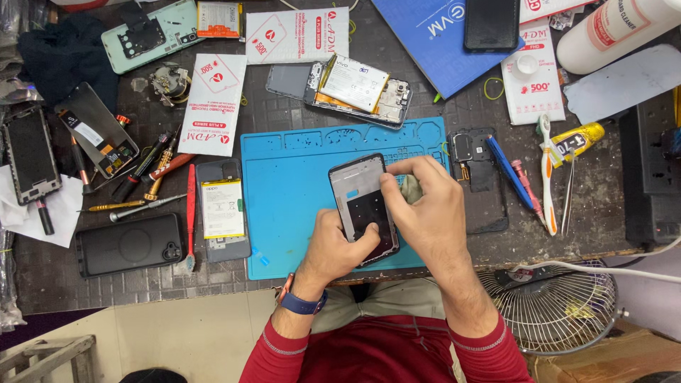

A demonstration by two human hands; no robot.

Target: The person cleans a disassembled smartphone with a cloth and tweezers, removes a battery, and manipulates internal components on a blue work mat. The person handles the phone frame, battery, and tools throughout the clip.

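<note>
Two bare hands work a phone frame [363,206] above a blue mat [291,191] on a cluttered repair bench [142,284]. Left hand [337,245] grips the frame's lower end from beneath, thumb laid across its dark face; right hand [425,209] curls over the upper right edge, fingertips pinched on the rim, with a bit of cloth [413,190] tucked against the palm. The frame tilts slightly, held just over the mat's right half. Beyond it lies an opened phone [355,89] with its battery exposed; to the left, another open phone [222,209], a black case [128,245] and a scatter of screwdrivers [142,177]. Tweezers [569,191], a glue tube [578,138] and a toothbrush [547,177] sit at right. A wire fan guard [557,305] shows below the bench edge.
</note>
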